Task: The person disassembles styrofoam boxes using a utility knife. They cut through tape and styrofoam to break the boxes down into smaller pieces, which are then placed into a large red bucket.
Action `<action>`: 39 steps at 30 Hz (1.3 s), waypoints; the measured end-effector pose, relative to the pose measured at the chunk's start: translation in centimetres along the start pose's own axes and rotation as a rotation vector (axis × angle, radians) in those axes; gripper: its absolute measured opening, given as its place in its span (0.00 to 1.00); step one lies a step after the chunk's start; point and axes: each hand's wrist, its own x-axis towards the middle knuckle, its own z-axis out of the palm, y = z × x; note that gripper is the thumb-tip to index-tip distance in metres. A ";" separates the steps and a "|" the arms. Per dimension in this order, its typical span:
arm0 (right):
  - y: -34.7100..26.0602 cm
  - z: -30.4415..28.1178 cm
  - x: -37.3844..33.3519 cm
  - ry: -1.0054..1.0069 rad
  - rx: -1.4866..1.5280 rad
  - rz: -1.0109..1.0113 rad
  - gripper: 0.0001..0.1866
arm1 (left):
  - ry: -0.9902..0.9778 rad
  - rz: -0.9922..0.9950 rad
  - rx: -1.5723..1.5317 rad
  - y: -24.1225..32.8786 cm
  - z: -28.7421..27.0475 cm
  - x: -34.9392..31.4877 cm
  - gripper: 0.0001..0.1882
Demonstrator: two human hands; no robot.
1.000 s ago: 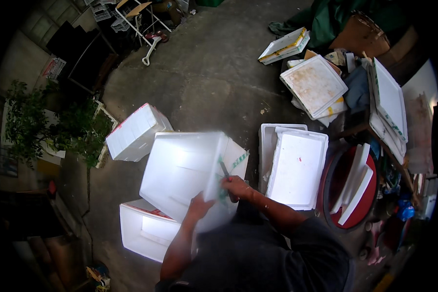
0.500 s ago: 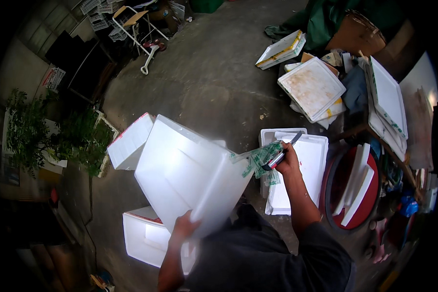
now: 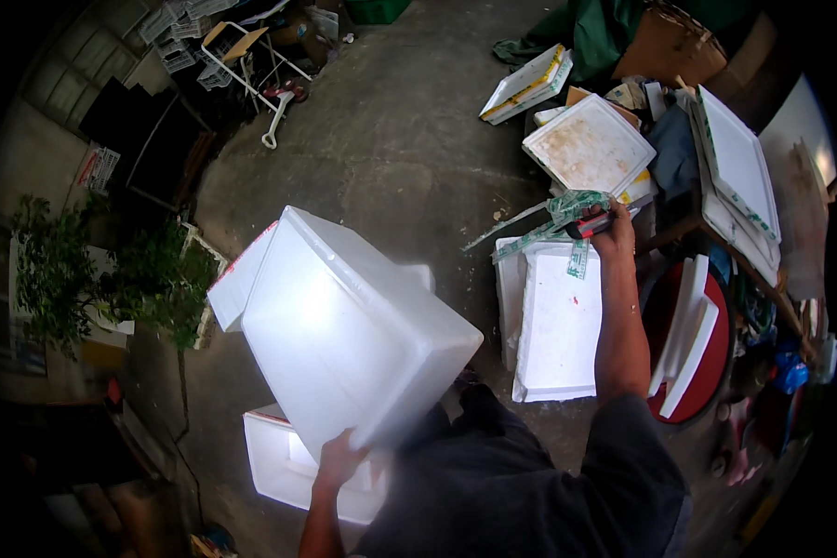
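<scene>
A large white foam box (image 3: 344, 325) is tilted on its side in front of me. My left hand (image 3: 340, 458) grips its near lower edge. Off to the right, clear of the box, my right hand (image 3: 616, 234) is closed round a red and black utility knife (image 3: 588, 226); its blade cannot be made out. In the same hand is a crumpled strip of clear tape with green print (image 3: 567, 212), its ends trailing left and down. Below that hand lies a white foam slab or box (image 3: 558, 321).
Another open foam box (image 3: 279, 465) lies beneath the held one, and a foam box with red tape (image 3: 242, 279) stands behind it. Foam lids (image 3: 591, 144) are piled at far right. Foam strips lie on a round red surface (image 3: 707, 372). A leafy plant (image 3: 56, 270) stands left.
My right hand has moved up and right with the knife and the tape, which has come away from the box. The box has turned slightly in my left hand.
</scene>
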 end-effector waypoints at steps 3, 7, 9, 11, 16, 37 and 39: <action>-0.1 -0.6 -2.6 -0.011 -0.200 -0.004 0.06 | 0.051 0.045 0.030 -1.0 0.8 1.9 0.28; 1.8 -6.3 -7.9 -0.058 -0.374 0.003 0.08 | 0.043 0.097 0.180 -0.6 1.2 4.6 0.26; 3.0 -10.7 -10.9 -0.011 -0.467 0.052 0.08 | 0.016 0.125 0.273 -1.6 1.8 6.5 0.26; 3.7 -14.8 -14.9 0.094 -0.569 0.086 0.08 | -0.036 0.141 0.353 -2.8 2.4 8.0 0.25; 6.0 -23.1 -27.6 0.231 -0.979 0.152 0.06 | 0.000 0.353 0.514 -7.4 5.8 12.4 0.22; 14.3 -18.4 -39.9 0.030 -0.322 0.396 0.12 | -0.970 0.336 -0.287 13.4 14.5 5.5 0.22; 12.5 -19.2 -40.4 -0.036 -0.411 0.461 0.12 | -0.930 0.337 -0.253 12.5 16.1 5.8 0.16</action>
